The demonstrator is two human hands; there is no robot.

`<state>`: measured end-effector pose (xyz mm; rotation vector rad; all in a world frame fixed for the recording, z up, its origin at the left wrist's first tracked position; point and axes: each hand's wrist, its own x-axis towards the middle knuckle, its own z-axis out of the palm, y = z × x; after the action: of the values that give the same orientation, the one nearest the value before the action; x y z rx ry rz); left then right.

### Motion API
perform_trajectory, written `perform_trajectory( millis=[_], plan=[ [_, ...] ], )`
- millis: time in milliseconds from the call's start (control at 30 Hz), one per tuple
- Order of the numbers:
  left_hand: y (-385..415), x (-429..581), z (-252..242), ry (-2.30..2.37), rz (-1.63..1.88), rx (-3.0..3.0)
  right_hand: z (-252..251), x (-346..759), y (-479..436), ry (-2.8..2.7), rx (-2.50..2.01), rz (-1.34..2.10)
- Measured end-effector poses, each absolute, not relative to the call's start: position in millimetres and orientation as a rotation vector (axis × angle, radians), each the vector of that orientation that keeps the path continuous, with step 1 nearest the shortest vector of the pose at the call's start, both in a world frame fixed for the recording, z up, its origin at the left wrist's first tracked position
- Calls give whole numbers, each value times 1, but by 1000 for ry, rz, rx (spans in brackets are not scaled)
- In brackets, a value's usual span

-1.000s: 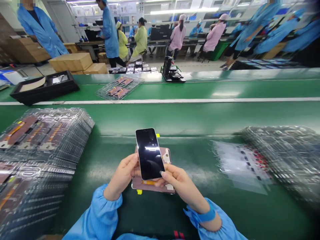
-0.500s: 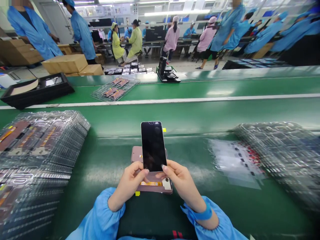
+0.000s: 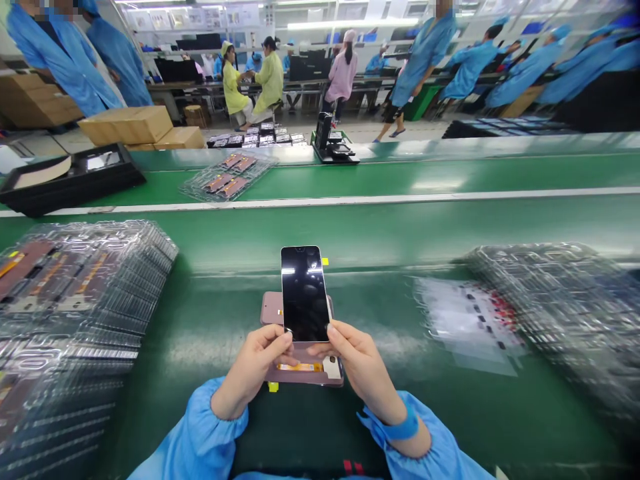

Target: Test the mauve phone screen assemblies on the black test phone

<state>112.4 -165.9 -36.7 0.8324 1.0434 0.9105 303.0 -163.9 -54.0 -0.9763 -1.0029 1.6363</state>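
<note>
Both my hands hold a black phone screen panel by its lower end, tilted up over the green table. My left hand pinches its lower left corner and my right hand pinches its lower right corner. Under the panel lies a pink phone frame flat on the table, with an orange flex strip and yellow tabs showing. My hands partly cover its lower part.
Stacks of clear plastic trays with parts fill the left; another stack and loose clear films lie at right. Beyond a white stripe sit a clear tray, a black tray, cartons and a fixture. Several workers stand behind.
The screen panel turned from leaning left to nearly straight and its lower end came down toward the pink frame. Both hands shifted slightly with it. People in the background walked.
</note>
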Motion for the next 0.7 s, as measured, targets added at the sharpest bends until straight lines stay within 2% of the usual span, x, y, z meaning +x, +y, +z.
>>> perform_trajectory(
  millis=[700],
  plan=[
    [-167,105,-28,1171,989,1118,-54,302,-163,-1024,-974,1710]
  ],
)
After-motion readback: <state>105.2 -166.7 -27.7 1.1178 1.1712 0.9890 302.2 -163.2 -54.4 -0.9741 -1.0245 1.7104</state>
